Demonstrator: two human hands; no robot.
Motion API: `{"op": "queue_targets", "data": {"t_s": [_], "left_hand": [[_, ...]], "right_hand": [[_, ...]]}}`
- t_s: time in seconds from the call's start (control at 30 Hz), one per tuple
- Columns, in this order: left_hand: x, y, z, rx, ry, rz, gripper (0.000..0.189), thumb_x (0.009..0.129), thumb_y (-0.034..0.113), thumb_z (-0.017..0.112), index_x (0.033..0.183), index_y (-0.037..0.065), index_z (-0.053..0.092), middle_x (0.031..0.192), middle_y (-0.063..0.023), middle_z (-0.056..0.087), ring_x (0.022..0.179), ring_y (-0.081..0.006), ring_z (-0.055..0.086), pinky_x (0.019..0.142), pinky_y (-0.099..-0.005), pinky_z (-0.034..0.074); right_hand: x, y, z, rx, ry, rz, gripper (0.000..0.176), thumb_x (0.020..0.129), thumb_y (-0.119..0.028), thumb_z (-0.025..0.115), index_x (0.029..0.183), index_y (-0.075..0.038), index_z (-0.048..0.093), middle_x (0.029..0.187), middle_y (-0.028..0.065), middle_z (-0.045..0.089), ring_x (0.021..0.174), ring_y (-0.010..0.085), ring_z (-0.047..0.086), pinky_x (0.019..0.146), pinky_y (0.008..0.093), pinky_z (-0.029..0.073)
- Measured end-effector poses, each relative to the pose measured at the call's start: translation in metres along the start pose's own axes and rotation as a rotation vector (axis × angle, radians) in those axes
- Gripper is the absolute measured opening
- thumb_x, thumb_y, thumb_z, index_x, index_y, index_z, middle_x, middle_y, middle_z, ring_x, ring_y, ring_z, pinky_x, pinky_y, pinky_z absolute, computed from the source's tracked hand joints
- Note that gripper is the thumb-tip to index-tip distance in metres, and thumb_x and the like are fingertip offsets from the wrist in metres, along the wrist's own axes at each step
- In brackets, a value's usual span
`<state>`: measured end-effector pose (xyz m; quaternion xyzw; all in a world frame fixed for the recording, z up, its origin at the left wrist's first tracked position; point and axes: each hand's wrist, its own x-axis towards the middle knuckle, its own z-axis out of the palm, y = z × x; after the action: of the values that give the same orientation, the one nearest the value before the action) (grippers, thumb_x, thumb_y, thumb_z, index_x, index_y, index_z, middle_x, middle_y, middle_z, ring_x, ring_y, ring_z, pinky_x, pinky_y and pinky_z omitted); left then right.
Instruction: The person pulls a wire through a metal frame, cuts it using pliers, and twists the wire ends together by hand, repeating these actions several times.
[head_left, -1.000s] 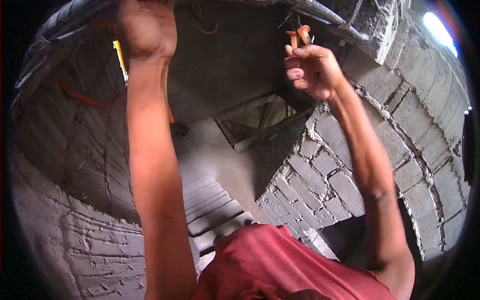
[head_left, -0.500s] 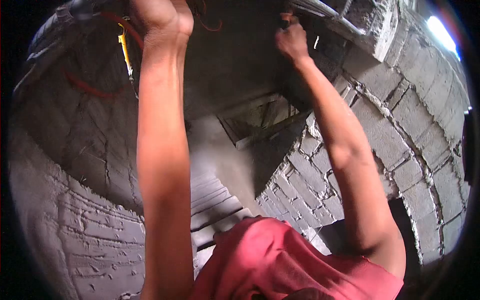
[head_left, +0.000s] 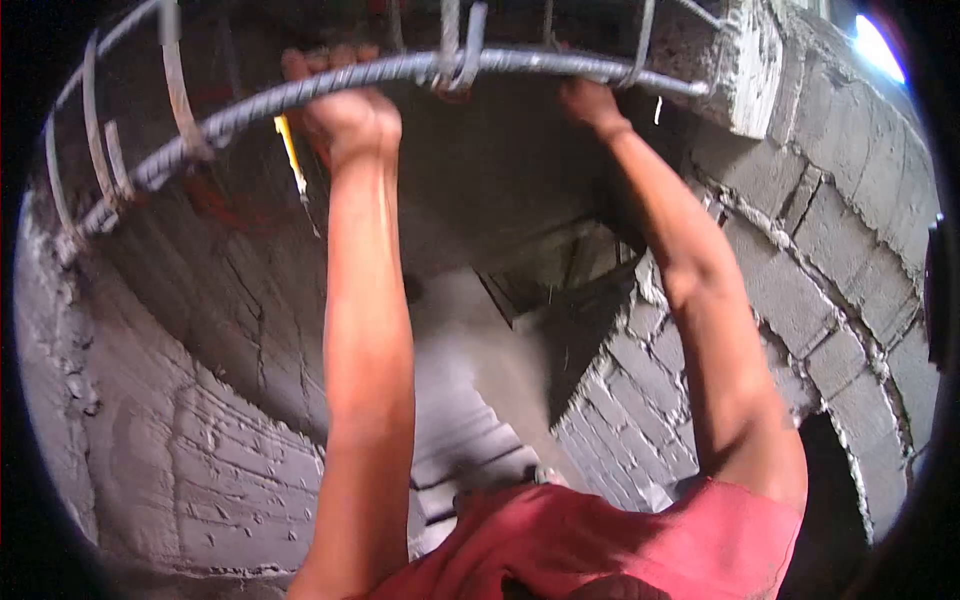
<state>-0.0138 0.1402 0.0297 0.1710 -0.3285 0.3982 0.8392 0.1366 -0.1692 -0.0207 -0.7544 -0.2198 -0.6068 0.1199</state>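
Observation:
A long ribbed steel reinforcing bar [head_left: 400, 68] curves across the top of the head view, with several thinner stirrups on it. My left hand [head_left: 350, 112] is at this bar, palm side toward me. The bar crosses in front of the palm, and the bent fingers show above it. To the right, my right hand [head_left: 592, 104] is closed just under the bar near its end. Its fingers are blurred and partly hidden, so what it holds cannot be made out.
A yellow strip-like thing [head_left: 289, 150] hangs left of my left hand. Rough block walls [head_left: 800, 290] rise on the right, and a plastered wall [head_left: 230, 490] on the left. Below are steps [head_left: 470, 450] and a framed opening [head_left: 560, 265]. A concrete block edge [head_left: 745, 70] juts out at upper right.
The view has tilted upward, bringing the steel bar and stirrups into sight. My left hand appears lower and farther right, now at the bar. My right hand also appears lower in the view.

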Motion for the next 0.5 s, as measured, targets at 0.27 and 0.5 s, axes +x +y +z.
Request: {"op": "queue_targets", "data": {"t_s": [0.27, 0.5], "left_hand": [[-0.006, 0.017, -0.003, -0.077, -0.093, -0.112, 0.035, 0.103, 0.037, 0.047, 0.078, 0.013, 0.044, 0.068, -0.0034, 0.045, 0.071, -0.0223, 0.051, 0.079, -0.0426, 0.048], [-0.007, 0.021, -0.007, -0.059, -0.176, -0.114, 0.037, 0.102, 0.045, 0.047, 0.083, 0.014, 0.046, 0.074, -0.0046, 0.048, 0.079, -0.0281, 0.057, 0.084, -0.0438, 0.045]], "right_hand": [[-0.053, -0.064, -0.060, 0.334, -0.226, 0.640, 0.039, 0.080, -0.015, 0.062, 0.119, -0.007, 0.061, 0.109, 0.0199, 0.068, 0.109, 0.0400, 0.062, 0.092, 0.0477, 0.049], [-0.009, -0.050, 0.010, 0.517, 0.239, 0.266, 0.033, 0.095, -0.021, 0.054, 0.121, -0.001, 0.057, 0.108, 0.0200, 0.063, 0.105, 0.0378, 0.058, 0.096, 0.0492, 0.040]]}}
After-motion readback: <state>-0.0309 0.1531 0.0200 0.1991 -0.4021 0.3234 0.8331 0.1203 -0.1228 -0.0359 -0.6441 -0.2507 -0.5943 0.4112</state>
